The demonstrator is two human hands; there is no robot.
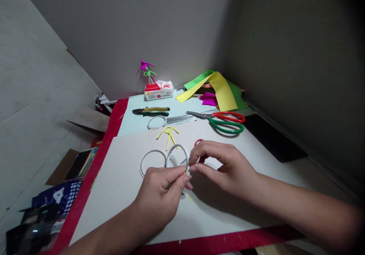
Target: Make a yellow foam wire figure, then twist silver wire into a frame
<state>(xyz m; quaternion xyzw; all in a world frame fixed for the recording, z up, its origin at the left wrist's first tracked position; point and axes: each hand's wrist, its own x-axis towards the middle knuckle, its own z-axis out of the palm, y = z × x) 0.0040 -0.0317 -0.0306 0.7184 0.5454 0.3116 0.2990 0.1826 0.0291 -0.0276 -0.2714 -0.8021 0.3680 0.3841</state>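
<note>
Left hand (159, 196), fingers pressed together, pinching the lower edge of a white loop (177, 155); right hand (225, 167) pinching the same spot from the other side, the join hidden by fingertips. A second loop (151, 163) just beside it on a white board (119, 194). Beyond, a yellow wire figure (169, 137), pliers (150, 111), red-and-green scissors (225, 122), and a tissue pack (159, 90), its red print too small to read.

Two thin white wire rings (177, 145), side by side, nearly touching.
</note>
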